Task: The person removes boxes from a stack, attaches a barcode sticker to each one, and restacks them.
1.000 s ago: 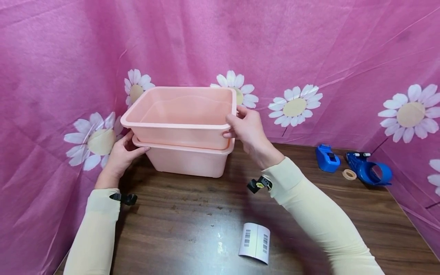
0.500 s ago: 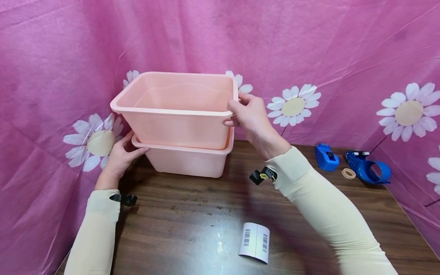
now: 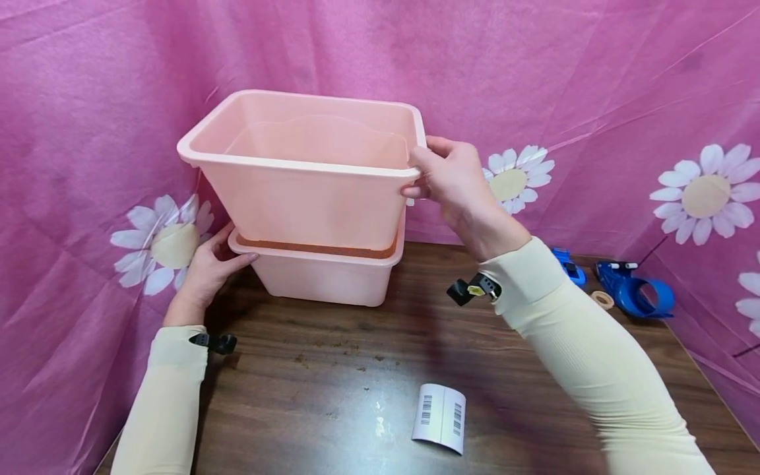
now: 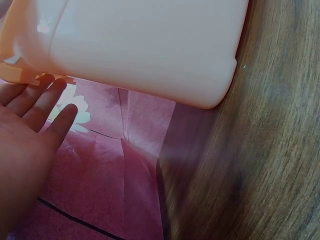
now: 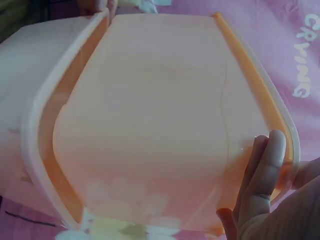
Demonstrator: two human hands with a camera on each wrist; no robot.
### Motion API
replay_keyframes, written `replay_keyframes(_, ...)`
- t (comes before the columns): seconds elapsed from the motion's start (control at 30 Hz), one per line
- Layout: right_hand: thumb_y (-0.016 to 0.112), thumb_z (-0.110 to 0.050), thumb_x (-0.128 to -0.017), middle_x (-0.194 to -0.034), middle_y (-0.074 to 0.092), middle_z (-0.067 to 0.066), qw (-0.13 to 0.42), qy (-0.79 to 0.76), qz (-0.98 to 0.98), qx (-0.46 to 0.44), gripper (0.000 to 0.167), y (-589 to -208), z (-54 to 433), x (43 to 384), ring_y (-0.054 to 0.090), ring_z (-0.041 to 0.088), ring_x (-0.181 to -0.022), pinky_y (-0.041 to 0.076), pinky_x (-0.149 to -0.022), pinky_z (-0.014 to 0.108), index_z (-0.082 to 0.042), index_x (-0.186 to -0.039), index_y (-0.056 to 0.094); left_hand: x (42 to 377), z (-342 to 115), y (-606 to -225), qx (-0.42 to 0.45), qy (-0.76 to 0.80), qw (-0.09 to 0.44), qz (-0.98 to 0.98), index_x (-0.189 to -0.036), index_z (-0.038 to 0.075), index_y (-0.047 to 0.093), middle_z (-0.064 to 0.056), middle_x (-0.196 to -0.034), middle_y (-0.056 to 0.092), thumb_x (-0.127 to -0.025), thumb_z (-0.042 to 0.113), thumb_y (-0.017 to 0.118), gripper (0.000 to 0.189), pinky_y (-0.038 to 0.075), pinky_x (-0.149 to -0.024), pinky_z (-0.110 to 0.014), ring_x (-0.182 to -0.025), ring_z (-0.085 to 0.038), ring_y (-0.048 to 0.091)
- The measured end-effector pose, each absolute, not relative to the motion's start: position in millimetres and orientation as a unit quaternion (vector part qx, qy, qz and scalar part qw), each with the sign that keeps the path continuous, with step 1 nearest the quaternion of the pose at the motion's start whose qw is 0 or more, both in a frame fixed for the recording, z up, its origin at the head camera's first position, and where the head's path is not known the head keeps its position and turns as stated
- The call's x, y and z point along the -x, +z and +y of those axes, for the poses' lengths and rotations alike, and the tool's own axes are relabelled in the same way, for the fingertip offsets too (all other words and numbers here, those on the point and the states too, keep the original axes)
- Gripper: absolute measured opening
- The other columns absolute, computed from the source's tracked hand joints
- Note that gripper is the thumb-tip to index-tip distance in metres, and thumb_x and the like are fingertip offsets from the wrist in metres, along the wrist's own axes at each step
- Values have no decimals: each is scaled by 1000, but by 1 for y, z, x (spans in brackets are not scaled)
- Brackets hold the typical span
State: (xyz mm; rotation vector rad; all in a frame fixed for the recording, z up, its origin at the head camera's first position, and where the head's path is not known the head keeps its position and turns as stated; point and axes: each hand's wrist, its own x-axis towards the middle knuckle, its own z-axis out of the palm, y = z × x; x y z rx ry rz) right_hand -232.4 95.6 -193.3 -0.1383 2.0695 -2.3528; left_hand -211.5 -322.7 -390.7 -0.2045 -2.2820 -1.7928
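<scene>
Two pink plastic bins are in the head view, one over the other. My right hand [image 3: 457,181] pinches the right end of the upper bin's rim, thumb over the rim and fingers below it. That upper bin [image 3: 303,204] is raised and slightly tilted, its base still just inside the mouth of the lower bin [image 3: 323,280]. At the lower bin's left end my left hand [image 3: 208,270] holds its rim, thumb on the front. In the left wrist view its fingers [image 4: 46,102] lie under the rim. The right wrist view shows the upper bin's wall [image 5: 145,100] partly drawn out.
A white label sheet [image 3: 439,419] with barcodes lies curled on the wooden table [image 3: 285,396]. At the right stand a blue tape dispenser [image 3: 635,290], a second blue holder [image 3: 574,270] and a small tape ring [image 3: 602,299]. A pink flowered cloth [image 3: 534,79] hangs behind.
My right hand has lifted the upper bin up out of the lower one, its right end shifting slightly right. The left hand and lower bin stay in place.
</scene>
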Motion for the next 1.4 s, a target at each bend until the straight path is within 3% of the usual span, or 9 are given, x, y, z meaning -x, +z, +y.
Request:
replay_keyframes(0.1, 59, 0, -101, -88, 75, 3, -5, -748, 663, 39, 42, -184, 104, 230, 70, 10, -60, 67, -61, 23, 2, -140, 72, 213, -321, -389, 69, -598, 111, -791, -175, 3, 33, -18, -173, 49, -101, 4, 80, 88, 52, -101, -3, -128, 10, 59)
replay_keyframes(0.17, 59, 2, -98, -85, 73, 3, -9, -748, 662, 35, 39, -179, 110, 228, 69, 10, -60, 66, -61, 24, 1, -134, 74, 214, -321, -389, 74, -597, 108, -791, -175, 5, 33, -25, -177, 41, -102, 5, 80, 87, 52, -102, -3, -133, 7, 58)
replay_keyframes(0.4, 57, 3, -96, -85, 72, 3, -13, -745, 666, 40, 54, -162, 134, 224, 68, 11, -58, 67, -60, 26, 10, -149, 61, 214, -321, -392, 88, -645, 109, -751, -174, 3, 35, -21, -179, 39, -100, -2, 79, 86, 53, -104, -5, -134, 4, 57)
replay_keyframes(0.63, 60, 0, -95, -81, 74, 2, -22, -729, 684, 24, 58, -164, 172, 221, 68, 11, -54, 66, -58, 26, 7, -152, 62, 215, -323, -394, 85, -652, 103, -746, -174, 3, 34, -24, -180, 34, -100, -3, 80, 88, 53, -104, -5, -131, 5, 57)
replay_keyframes(0.73, 64, 1, -95, -81, 77, 3, -26, -731, 682, 19, 50, -170, 194, 221, 73, 12, -55, 67, -59, 26, 5, -145, 68, 215, -324, -395, 86, -655, 102, -744, -174, 2, 33, -23, -181, 32, -100, -3, 79, 88, 52, -104, -4, -133, 5, 57)
replay_keyframes(0.93, 67, 4, -98, -84, 83, 6, -34, -751, 659, 10, 25, -178, 241, 219, 77, 15, -58, 67, -60, 28, -8, -116, 81, 216, -325, -394, 87, -654, 104, -744, -174, 2, 33, -22, -182, 31, -100, -2, 80, 89, 52, -105, -4, -136, 6, 57)
replay_keyframes(1.23, 59, 12, -102, -85, 83, 6, -43, -776, 629, -13, 36, -187, 310, 208, 74, 17, -54, 65, -54, 28, -12, -105, 86, 206, -329, -395, 81, -649, 107, -749, -174, -1, 32, -21, -182, 32, -99, -2, 80, 89, 52, -103, -3, -130, 10, 59)
replay_keyframes(1.4, 62, 9, -105, -90, 84, 7, -55, -781, 622, -19, 33, -191, 345, 206, 77, 18, -58, 66, -55, 30, -10, -105, 88, 204, -331, -396, 84, -654, 117, -743, -173, -1, 33, -21, -180, 35, -99, -3, 80, 88, 52, -103, -3, -130, 9, 59)
